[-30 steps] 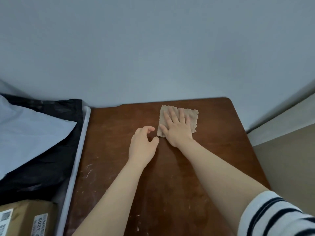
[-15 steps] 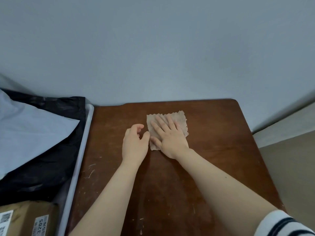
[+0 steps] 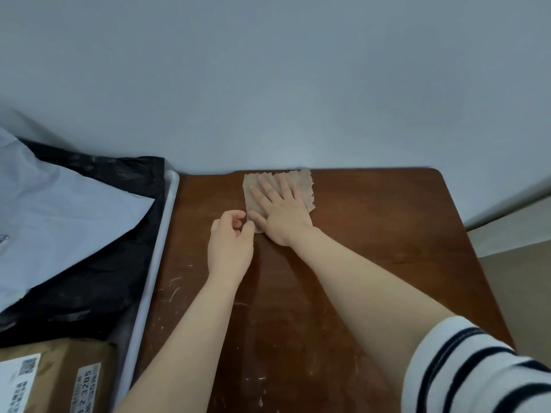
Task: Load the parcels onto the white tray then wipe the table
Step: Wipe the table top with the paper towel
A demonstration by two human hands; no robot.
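Brown table (image 3: 372, 263), grey wall (image 3: 298, 84); right hand (image 3: 283, 216) flat on cloth (image 3: 302, 178), left hand (image 3: 229, 248) loosely curled.

A plain pale blue-grey wall (image 3: 268, 84) fills the upper view. The scratched dark-brown wooden desk (image 3: 372, 234) stands against it; at right, a white skirting board (image 3: 512, 231) meets beige floor (image 3: 524, 293).

**Soft, flat indoor light; blur toward the corners**

Evenly and moderately bright, with no lamp in view. Only faint, diffuse shadows beside the forearms (image 3: 190, 338) on the brown table (image 3: 372, 234), plus a dull sheen between them. Almost no detail in the black bag (image 3: 98, 263). Fairly sharp mid-frame on the cloth (image 3: 301, 183). Smeared at lower right on the striped sleeve (image 3: 477, 371), soft on the labels of the cardboard parcel (image 3: 56, 359). Bowed near the edges, as along the rim of the white tray (image 3: 156, 254).
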